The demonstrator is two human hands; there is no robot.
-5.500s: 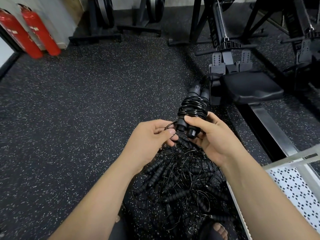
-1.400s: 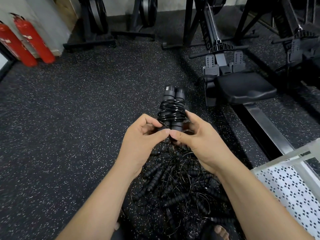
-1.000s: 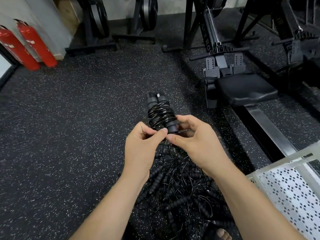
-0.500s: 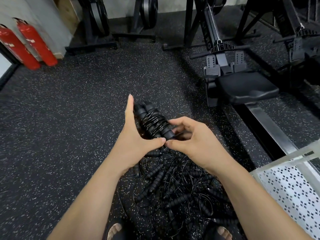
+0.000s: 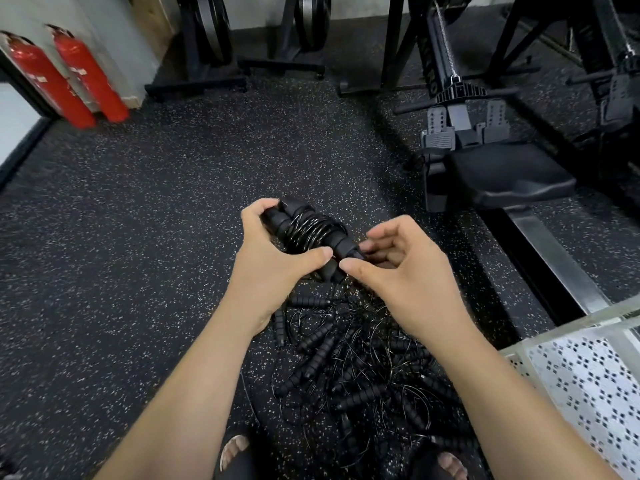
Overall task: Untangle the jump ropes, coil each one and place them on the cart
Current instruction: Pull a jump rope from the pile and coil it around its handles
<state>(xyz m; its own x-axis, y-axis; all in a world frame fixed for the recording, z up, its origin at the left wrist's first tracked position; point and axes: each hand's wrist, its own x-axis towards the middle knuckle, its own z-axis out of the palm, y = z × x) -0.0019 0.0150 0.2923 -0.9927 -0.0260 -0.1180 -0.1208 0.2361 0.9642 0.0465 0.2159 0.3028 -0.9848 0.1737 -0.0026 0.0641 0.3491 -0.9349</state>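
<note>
— Cut off or hard to read, biggest first?
— Black rowing machine (image 5: 512,178), sliced by the top and right edges. White perforated metal cart (image 5: 588,375), only a corner at lower right, shelves out of view. Two black weight-plate stands (image 5: 204,39), cropped along the top. Toes of two sandalled feet (image 5: 235,448), barely inside the bottom edge.
— And the room?
— A gym. Black rubber floor flecked with white (image 5: 138,237), running wall to wall.
— Counts?
— One heap of tangled black jump ropes (image 5: 363,368) with ribbed handles, lying on the floor between the feet and just left of the cart; too knotted to number the ropes. Two red fire extinguishers (image 5: 90,71), standing at the far-left wall. One coiled black jump rope (image 5: 308,230), cord wound round its paired handles, held in the air above the heap, well apart from the cart.
— Hands?
— Left hand (image 5: 273,265): fingers curled round the far end of the coil, thumb laid across the near end. Right hand (image 5: 408,282): thumb and forefinger pinching the near handle tip, remaining fingers loosely curled.
</note>
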